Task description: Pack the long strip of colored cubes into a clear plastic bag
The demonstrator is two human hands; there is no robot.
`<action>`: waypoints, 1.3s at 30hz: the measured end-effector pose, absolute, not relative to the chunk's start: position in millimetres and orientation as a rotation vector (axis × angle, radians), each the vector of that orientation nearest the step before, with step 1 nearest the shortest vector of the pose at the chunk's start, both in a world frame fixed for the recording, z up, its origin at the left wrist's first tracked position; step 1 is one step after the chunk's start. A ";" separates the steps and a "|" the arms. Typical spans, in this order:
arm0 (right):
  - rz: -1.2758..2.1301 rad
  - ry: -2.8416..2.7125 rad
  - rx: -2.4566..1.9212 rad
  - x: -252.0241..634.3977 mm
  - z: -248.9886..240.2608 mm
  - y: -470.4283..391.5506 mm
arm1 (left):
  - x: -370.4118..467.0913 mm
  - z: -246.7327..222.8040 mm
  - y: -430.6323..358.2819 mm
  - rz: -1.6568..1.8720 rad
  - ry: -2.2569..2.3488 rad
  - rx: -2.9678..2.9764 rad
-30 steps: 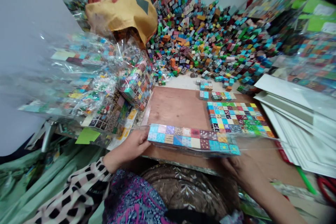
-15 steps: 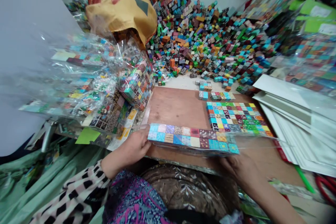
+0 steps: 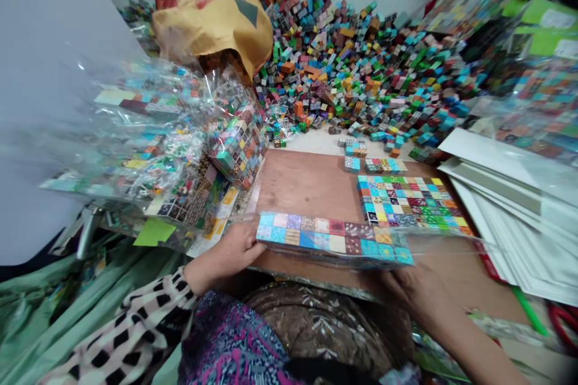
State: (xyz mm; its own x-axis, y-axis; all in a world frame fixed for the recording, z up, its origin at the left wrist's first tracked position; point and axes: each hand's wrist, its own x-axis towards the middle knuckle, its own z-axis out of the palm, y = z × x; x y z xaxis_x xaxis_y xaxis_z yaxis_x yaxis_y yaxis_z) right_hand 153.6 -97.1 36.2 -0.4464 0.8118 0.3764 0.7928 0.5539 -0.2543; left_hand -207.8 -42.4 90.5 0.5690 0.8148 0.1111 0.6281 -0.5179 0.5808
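A long block of small patterned cubes (image 3: 334,239), two rows showing on top, lies level at the board's front edge in what looks like a clear plastic bag. My left hand (image 3: 237,246) grips its left end, fingers curled in. Under the right end, my right hand (image 3: 409,289) is closed on the bag's lower edge; its fingertips are partly hidden. Loose plastic stretches out past the right end. Just behind lies a larger flat slab of coloured cubes (image 3: 410,201), with a few short cube strips (image 3: 383,165) beyond it.
The brown board (image 3: 307,183) covers the worktop. A large heap of loose cubes (image 3: 343,72) stands against the wall beside a yellow sack (image 3: 212,12). Bagged cube sets (image 3: 153,132) crowd the left. White card sheets (image 3: 510,216) and a green tool (image 3: 528,310) lie right.
The whole view has shifted slightly to the right. Both hands keep their hold on the bagged cubes, which stay in nearly the same place over the board.
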 end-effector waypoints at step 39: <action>0.208 -2.278 -1.418 144.9 44.2 -96.3 | -221.3 77.4 -57.4 0.541 1.370 2.354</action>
